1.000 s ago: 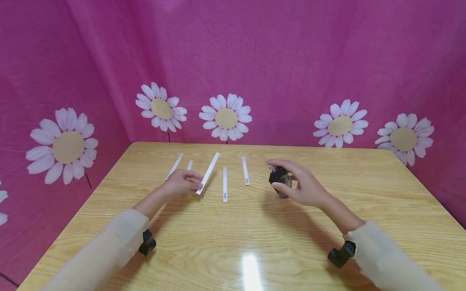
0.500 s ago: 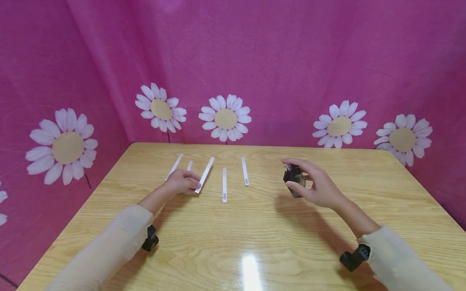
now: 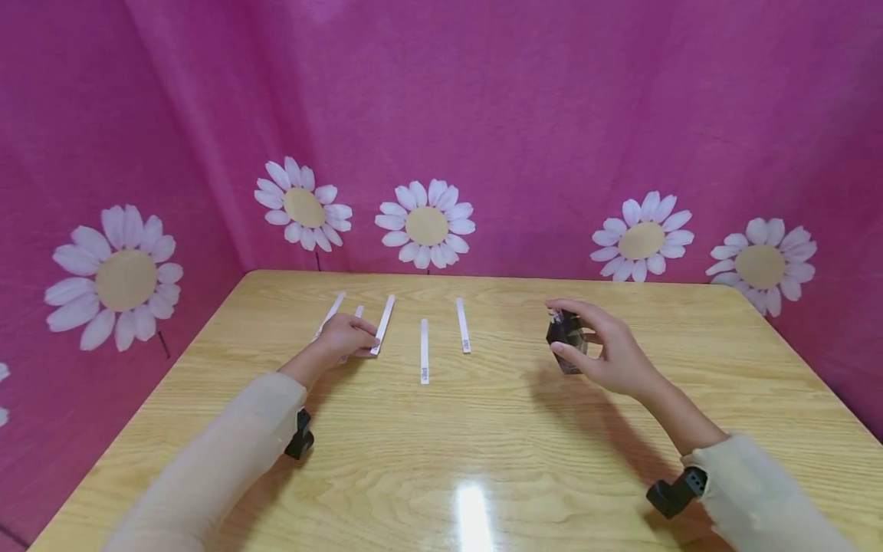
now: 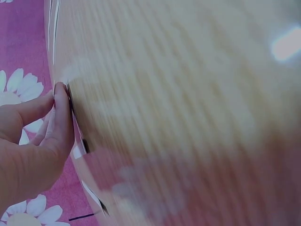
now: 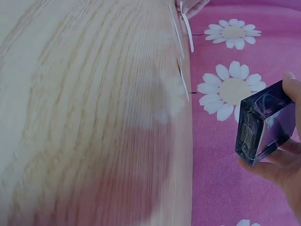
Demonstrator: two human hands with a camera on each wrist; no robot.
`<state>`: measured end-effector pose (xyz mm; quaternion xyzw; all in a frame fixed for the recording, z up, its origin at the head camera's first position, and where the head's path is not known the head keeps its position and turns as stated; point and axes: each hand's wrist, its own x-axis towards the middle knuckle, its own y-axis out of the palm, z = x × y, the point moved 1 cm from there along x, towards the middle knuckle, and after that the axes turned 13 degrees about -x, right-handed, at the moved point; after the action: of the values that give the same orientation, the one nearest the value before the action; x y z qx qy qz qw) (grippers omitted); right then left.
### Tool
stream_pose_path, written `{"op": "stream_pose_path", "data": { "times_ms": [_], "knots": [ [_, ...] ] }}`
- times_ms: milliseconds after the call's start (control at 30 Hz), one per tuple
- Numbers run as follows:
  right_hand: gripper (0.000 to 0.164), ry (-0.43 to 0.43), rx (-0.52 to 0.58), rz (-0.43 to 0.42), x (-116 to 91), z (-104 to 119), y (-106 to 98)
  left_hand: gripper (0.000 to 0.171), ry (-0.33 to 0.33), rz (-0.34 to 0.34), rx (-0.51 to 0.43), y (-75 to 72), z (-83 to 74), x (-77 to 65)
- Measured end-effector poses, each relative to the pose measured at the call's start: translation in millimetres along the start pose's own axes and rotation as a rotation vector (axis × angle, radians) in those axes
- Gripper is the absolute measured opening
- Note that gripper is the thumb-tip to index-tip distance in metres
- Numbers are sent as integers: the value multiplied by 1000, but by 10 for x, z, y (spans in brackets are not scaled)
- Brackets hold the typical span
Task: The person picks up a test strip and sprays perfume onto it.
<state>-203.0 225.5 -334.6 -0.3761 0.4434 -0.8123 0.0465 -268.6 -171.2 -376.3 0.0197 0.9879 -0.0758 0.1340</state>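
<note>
Between the thumb and fingers of my left hand (image 3: 343, 339) is the lower end of a white paper test strip (image 3: 385, 318), low over the table. Its far end points away from me. Two more strips lie at the hand's left: a longer strip (image 3: 333, 309) and a short visible piece of another strip (image 3: 359, 310), both partly covered by the hand. My right hand (image 3: 614, 353) grips a dark glass perfume bottle (image 5: 263, 123) above the table, index finger over its top and thumb along its near side. In the right wrist view the bottle is tilted, its thick glass base facing the camera.
To the right of the left hand, a printed strip (image 3: 424, 353) and another strip (image 3: 463, 326) lie apart on the wooden table (image 3: 414, 460). A pink curtain (image 3: 524, 138) with white daisies hangs behind the table's back edge and along the left.
My left hand has lowered the strip and shifted it slightly left, close to the table beside the others. My right hand has carried the perfume bottle to the right.
</note>
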Motion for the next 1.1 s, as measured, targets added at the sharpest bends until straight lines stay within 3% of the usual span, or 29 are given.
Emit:
{"op": "stream_pose_path", "data": {
  "times_ms": [267, 367, 533, 667, 900, 1100],
  "knots": [
    [59, 1, -6, -2, 5, 17, -7, 24, 21, -83, 57, 68, -107, -4],
    [59, 7, -10, -8, 18, 16, -20, 20, 40, -103, 116, 64, -152, -8],
    [59, -4, -15, -13, 17, 15, -33, 19, 109, -118, 289, 42, -168, -28],
    [58, -18, -27, -3, -7, 0, -34, 23, 196, -86, 397, 64, -145, -121],
    [61, -13, -33, 9, -48, -31, -33, 32, 310, 12, 424, 262, -99, -296],
    [60, -7, -20, 0, -63, -21, -23, 35, 360, 91, 480, 471, -43, -395]
  ]
}}
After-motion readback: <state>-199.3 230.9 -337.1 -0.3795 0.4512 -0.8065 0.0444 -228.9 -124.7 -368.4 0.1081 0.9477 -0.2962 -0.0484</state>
